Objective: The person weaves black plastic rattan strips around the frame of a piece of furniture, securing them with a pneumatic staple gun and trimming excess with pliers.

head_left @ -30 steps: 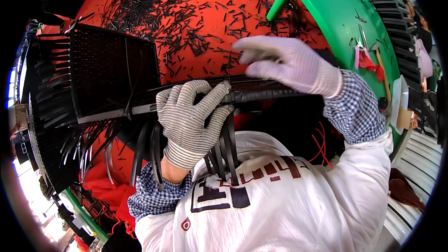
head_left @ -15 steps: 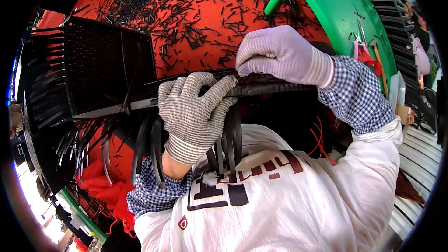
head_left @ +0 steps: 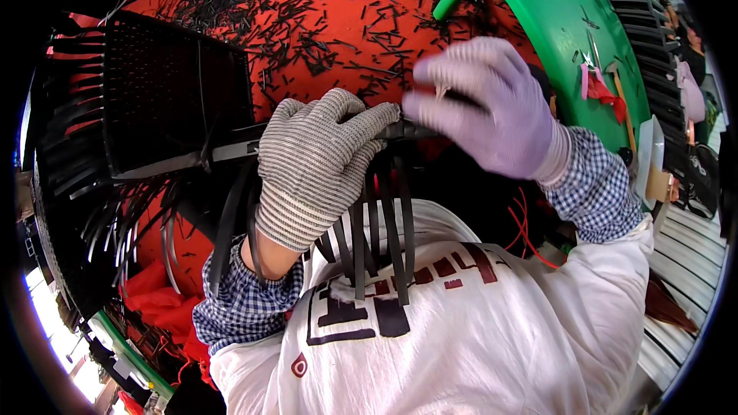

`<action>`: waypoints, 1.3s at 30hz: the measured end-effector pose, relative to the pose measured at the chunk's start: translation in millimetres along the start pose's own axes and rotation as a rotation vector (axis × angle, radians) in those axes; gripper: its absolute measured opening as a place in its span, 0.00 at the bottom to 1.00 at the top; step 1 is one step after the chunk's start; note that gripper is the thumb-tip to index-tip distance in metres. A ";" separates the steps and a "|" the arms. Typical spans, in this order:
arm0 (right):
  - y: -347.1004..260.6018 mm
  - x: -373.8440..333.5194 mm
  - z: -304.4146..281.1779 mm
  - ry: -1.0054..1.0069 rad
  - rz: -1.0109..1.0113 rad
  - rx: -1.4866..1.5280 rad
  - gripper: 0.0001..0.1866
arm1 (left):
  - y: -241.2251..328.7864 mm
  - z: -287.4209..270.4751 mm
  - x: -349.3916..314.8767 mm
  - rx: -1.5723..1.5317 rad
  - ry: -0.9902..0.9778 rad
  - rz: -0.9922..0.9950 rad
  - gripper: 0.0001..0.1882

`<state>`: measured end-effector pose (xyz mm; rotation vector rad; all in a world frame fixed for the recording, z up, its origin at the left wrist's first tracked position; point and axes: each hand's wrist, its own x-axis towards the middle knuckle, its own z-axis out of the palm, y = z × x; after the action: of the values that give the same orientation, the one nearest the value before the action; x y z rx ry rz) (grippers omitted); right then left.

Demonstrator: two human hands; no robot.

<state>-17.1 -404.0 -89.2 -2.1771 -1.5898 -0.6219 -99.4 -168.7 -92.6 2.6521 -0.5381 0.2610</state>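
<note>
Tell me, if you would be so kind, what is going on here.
A person wearing gloves is working along a black rim of what looks like a woven piece. The left hand grips the rim, while the right hand is raised close beside it, fingers parted and blurred. Loose black strips hang down in front of the white shirt. Black offcuts lie scattered over the red surface beyond.

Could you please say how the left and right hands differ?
The left hand is gloved in grey-and-white stripes, the right hand in pale purple. The left hand grips the dark rim; the right hand is open and blurred. Both emerge from checked sleeves.
</note>
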 end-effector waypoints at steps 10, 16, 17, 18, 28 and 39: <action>-32.5 -4.5 12.4 -0.003 0.024 0.291 0.13 | -1.0 4.8 -1.6 -0.035 0.052 0.018 0.17; -31.3 -8.9 21.3 0.158 0.325 0.603 0.04 | 5.6 2.6 7.4 -0.194 -0.022 0.012 0.20; -31.9 -8.7 20.1 0.180 0.416 0.694 0.04 | 7.0 3.4 7.5 -0.156 -0.014 -0.005 0.20; -32.3 -8.8 19.6 0.203 0.508 0.784 0.03 | 6.5 4.6 7.7 -0.159 -0.017 -0.004 0.20; -36.7 -8.5 18.4 0.395 0.764 1.265 0.08 | 6.8 8.7 9.2 -0.046 0.073 0.017 0.19; -34.6 -4.5 -22.0 0.288 0.641 0.418 0.05 | 9.7 5.6 8.0 -0.061 0.133 0.006 0.17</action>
<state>-54.2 -409.2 -72.0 -1.9960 -0.7234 -0.3374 -95.6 -181.9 -91.9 2.5527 -0.5029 0.4129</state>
